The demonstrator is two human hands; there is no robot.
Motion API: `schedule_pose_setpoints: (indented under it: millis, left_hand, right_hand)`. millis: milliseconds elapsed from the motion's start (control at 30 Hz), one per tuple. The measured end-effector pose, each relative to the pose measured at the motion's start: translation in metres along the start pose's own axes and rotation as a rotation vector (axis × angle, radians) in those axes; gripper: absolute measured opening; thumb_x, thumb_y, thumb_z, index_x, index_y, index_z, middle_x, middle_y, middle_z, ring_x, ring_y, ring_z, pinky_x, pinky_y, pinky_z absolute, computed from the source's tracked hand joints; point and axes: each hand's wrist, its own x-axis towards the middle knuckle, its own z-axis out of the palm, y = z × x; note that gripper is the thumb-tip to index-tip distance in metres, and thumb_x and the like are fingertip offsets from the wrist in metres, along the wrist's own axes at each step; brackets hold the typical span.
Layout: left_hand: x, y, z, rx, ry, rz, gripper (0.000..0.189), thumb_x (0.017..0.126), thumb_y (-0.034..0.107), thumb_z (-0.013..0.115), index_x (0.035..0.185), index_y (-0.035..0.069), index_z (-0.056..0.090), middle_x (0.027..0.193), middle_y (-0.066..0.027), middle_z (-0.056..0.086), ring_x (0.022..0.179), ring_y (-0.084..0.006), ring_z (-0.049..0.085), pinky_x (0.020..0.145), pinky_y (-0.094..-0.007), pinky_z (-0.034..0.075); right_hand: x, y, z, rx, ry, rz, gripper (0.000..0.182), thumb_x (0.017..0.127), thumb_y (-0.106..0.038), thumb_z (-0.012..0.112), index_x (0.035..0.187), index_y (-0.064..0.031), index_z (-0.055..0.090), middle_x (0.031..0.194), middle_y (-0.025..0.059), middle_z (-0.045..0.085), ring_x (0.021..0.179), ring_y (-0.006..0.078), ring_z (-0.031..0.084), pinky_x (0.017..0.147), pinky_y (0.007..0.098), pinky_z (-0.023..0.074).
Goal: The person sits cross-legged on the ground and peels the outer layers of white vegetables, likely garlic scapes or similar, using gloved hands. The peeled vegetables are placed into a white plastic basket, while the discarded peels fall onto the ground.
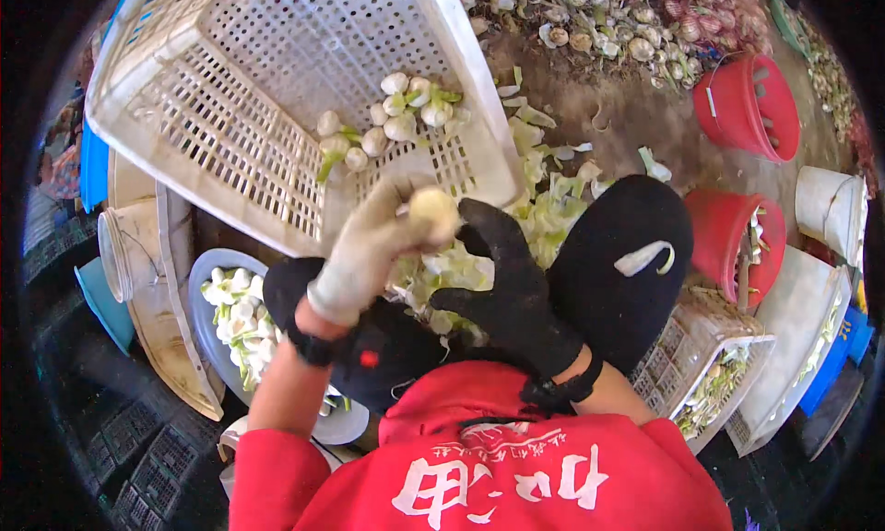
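Note:
A pale peeled bulb, apparently an onion (434, 211), is held in the fingers of my left hand (377, 237), which wears a white glove. Just to its right is my right hand (515, 289) in a black glove. Its thumb and fingers are spread with nothing visible between them, and the fingertips come close to the bulb. Beyond both hands a white plastic crate (256, 116) lies tilted toward me, with several peeled bulbs (387, 126) inside. Loose pale-green skins (546, 206) lie below and beside the hands, between my knees.
A grey basin (204, 310) at my left holds white trimmed pieces. Two red buckets (736, 109) (719, 234) stand at right, near a crate of scraps (664, 344) and a white bin (788, 323). Heaped bulbs (622, 33) cover the far floor. One peel strip (639, 259) rests on my right knee.

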Motion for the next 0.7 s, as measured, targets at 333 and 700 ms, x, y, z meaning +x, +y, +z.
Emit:
schedule_pose_setpoints:
  millis: [333, 700]
  left_hand:
    - [-0.142, -0.043, 0.050, -0.430, 0.221, 0.074, 0.039, 0.104, 0.027, 0.057, 0.132, 0.000, 0.055, 0.118, -0.0093, 0.064, 0.104, -0.0214, 0.065, 0.086, -0.0352, 0.055]
    - [-0.199, -0.030, 0.061, -1.127, 0.051, 0.101, 0.071, 0.096, 0.023, 0.067, 0.149, -0.008, 0.032, 0.137, -0.0178, 0.056, 0.124, -0.0265, 0.060, 0.108, -0.0408, 0.050]
  right_hand:
    - [-0.044, -0.030, 0.005, -0.166, -0.349, -0.422, 0.054, 0.078, -0.009, 0.080, 0.129, -0.0064, 0.060, 0.128, 0.0158, 0.064, 0.122, 0.0324, 0.060, 0.104, 0.0427, 0.0479]
    - [-0.089, -0.090, 0.017, -0.429, -0.204, -0.712, 0.038, 0.079, 0.000, 0.078, 0.115, -0.0074, 0.068, 0.117, 0.0115, 0.069, 0.104, 0.0281, 0.069, 0.086, 0.0375, 0.0579]
